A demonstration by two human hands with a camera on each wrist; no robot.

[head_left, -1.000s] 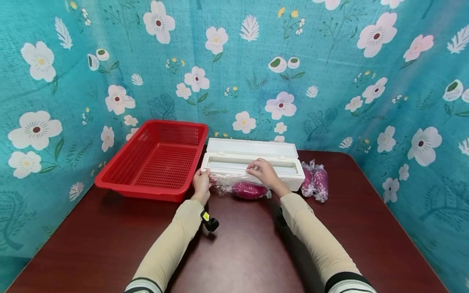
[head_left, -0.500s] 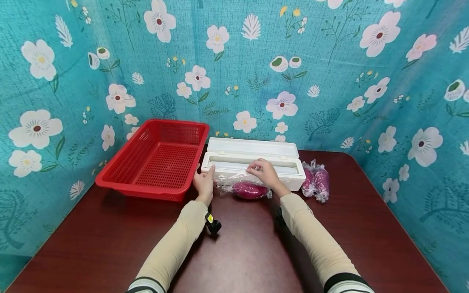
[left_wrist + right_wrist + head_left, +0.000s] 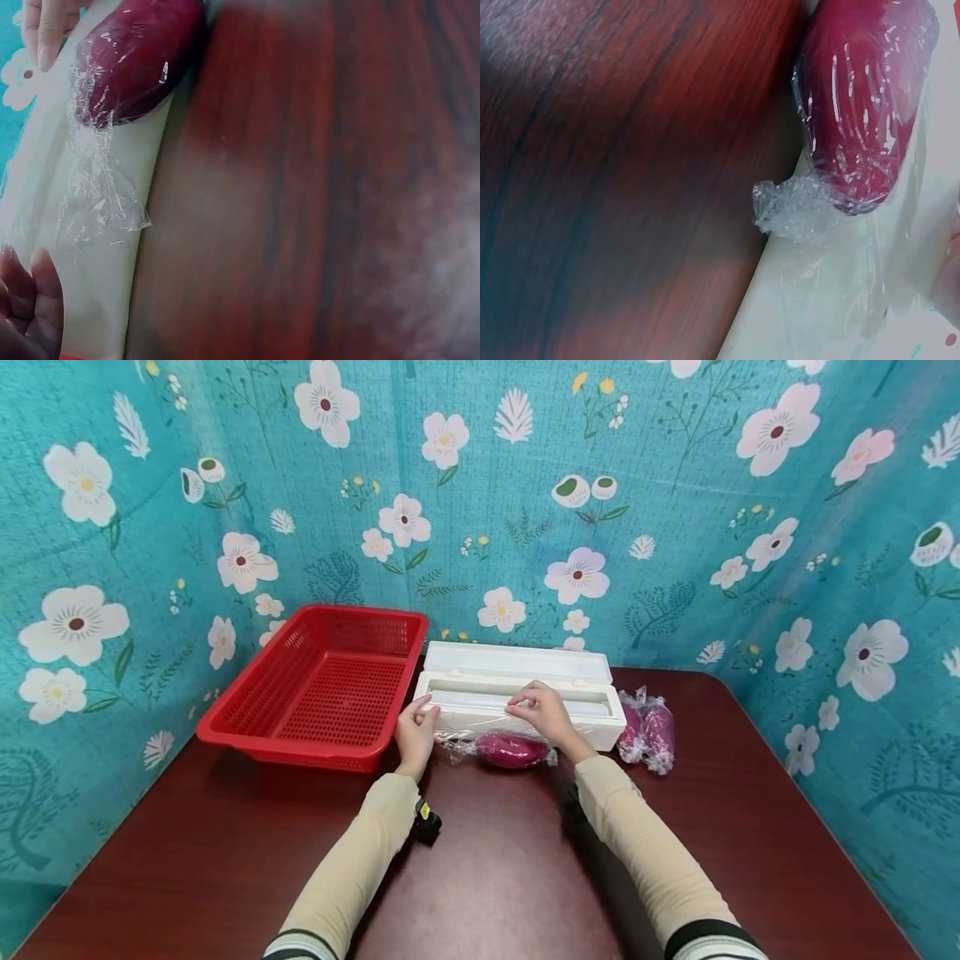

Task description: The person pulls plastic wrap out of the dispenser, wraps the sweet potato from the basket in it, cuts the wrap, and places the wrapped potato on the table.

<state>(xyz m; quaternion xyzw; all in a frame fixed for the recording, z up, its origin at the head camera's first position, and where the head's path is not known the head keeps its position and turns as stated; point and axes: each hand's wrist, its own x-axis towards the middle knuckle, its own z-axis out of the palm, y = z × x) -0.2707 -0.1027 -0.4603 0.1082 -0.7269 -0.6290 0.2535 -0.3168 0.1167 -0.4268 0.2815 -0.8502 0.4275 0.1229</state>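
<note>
A long white cling film dispenser [image 3: 465, 720] stands on the table with its lid [image 3: 517, 662] raised. Clear cling film [image 3: 480, 723] hangs over its front side. At the slot's middle, my right hand [image 3: 546, 714] pinches the film between thumb and fingers. My left hand [image 3: 415, 739] is at the dispenser's left front corner; thumb and fingertips [image 3: 46, 274] stand apart in the left wrist view. Against the dispenser's front lies a glossy purple-red oblong thing [image 3: 512, 750], wrapped in film with bunched ends [image 3: 795, 206]. Neither hand touches it.
A red perforated plastic basket [image 3: 360, 750] stands left of the dispenser, close to my left hand. Two more film-wrapped purple-red things [image 3: 647, 731] lie at its right end. A flowered teal cloth [image 3: 480, 543] hangs behind the dark red-brown table [image 3: 495, 860].
My left hand let go of the film at the left corner, spread with its thumb raised, then brought thumb and fingers nearer together there. My right hand has barely moved.
</note>
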